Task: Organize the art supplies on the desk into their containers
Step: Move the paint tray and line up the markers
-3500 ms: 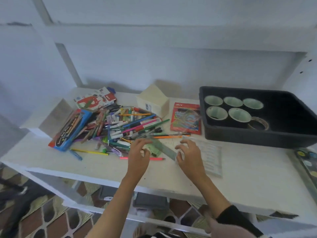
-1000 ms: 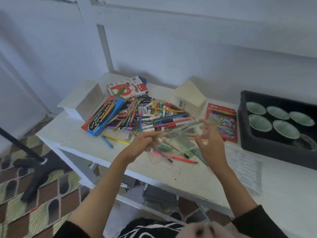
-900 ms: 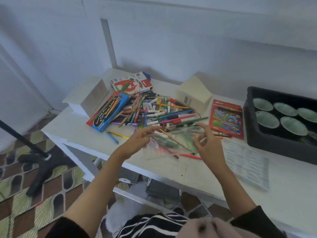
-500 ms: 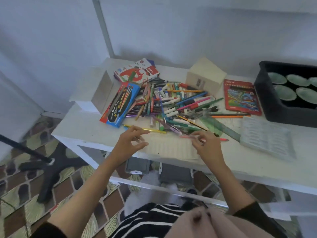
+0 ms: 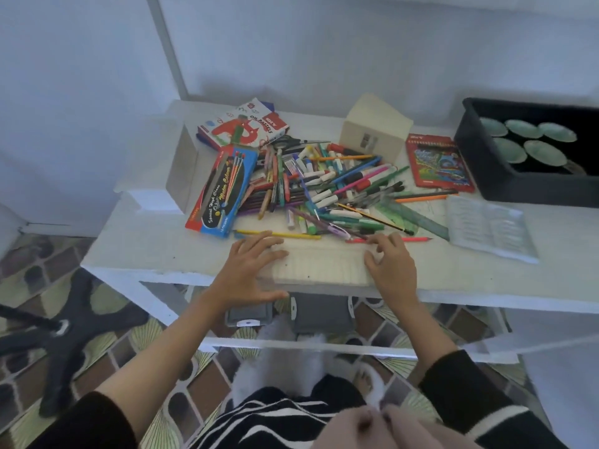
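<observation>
A heap of markers, pens and pencils [image 5: 327, 186] lies in the middle of the white desk [image 5: 162, 251]. A clear ribbed plastic tray [image 5: 321, 265] rests at the desk's front edge. My left hand [image 5: 251, 273] grips its left end, fingers on top and thumb below the edge. My right hand [image 5: 390, 265] holds its right end with curled fingers. A blue water-colour pencil box [image 5: 223, 189] and an oil pastels box [image 5: 246, 126] lie left of the heap, and a red coloured-pencil box [image 5: 437, 163] lies right of it.
A black bin [image 5: 486, 170] with several pale green cups [image 5: 525, 140] stands at the back right. A second clear tray [image 5: 489, 228], a green ruler [image 5: 418, 217], a cream box [image 5: 376, 128] and a white box [image 5: 158, 176] are on the desk. Patterned floor lies below.
My hands lifted a clear tray from the heap, brought it toward me and set it at the desk's front edge. The view dropped lower and shifted left.
</observation>
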The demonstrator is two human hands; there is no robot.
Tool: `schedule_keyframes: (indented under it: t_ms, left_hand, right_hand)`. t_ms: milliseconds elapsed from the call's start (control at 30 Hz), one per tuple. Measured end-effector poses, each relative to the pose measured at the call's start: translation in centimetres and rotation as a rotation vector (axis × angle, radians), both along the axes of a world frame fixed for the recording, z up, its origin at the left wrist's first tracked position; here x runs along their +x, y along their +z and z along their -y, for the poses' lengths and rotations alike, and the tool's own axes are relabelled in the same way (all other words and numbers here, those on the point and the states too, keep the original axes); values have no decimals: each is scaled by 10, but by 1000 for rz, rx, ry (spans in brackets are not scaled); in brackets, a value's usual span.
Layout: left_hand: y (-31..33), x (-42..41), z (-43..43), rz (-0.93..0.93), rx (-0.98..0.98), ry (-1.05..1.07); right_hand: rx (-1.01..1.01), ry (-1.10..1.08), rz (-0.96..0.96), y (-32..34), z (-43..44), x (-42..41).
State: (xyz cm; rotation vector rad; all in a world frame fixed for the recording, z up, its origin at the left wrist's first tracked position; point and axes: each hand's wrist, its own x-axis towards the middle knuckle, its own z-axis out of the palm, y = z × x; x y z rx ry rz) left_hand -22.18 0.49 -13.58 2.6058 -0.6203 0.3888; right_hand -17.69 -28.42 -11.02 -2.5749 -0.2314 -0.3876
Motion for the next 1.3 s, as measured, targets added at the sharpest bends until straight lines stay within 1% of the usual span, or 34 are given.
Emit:
schedule_keyframes:
  t_ms: [133, 200, 233, 300, 367, 467, 567, 667, 767, 833, 933, 1033, 1100, 1167, 1233, 1300]
  left_hand:
    - [2, 4, -3, 48, 33, 57]
    - [2, 6, -5, 44, 27, 57]
    - [2, 7, -5, 37, 12, 53]
    - [1, 8, -4, 14, -28, 49]
    - [-1, 9, -3, 13, -44, 48]
    - [0, 10, -2, -2, -98, 88]
    - [3, 10, -2, -51, -163, 140]
    - [6, 9, 0, -47, -138, 136]
    - [7, 8, 0, -73, -162, 151]
    - [7, 8, 0, -99, -186, 170]
    - [6, 10, 0, -118, -177, 198]
    - [4, 12, 0, -151, -150, 215]
    - [3, 12, -1, -164, -128, 211]
    - [3, 12, -1, -174, -133, 216]
    - [3, 11, -1, -171, -156, 220]
    - [4, 11, 0, -152, -160, 217]
  right_hand:
    - [42, 80, 67, 8, -1, 3]
    - [66, 96, 73, 16, -7, 6]
    - [48, 138, 88, 20, -12, 7]
    - [-64, 293, 117, 28, -25, 13]
    - [-251, 440, 98, 33, -40, 22]
    - [-451, 529, 72, 32, -62, 38]
    - [-492, 566, 73, 31, -70, 48]
    - [-466, 598, 106, 29, -70, 54]
    - [-384, 638, 151, 26, -69, 53]
    - [-190, 636, 135, 26, -71, 50]
    - [220, 538, -9, 32, -77, 36]
    - [459, 400, -217, 39, -84, 22]
    - [517, 369, -399, 43, -89, 18]
    - [512, 369, -563, 42, -96, 15]
    - [539, 350, -660, 40, -104, 12]
    - [558, 310, -690, 37, -112, 8]
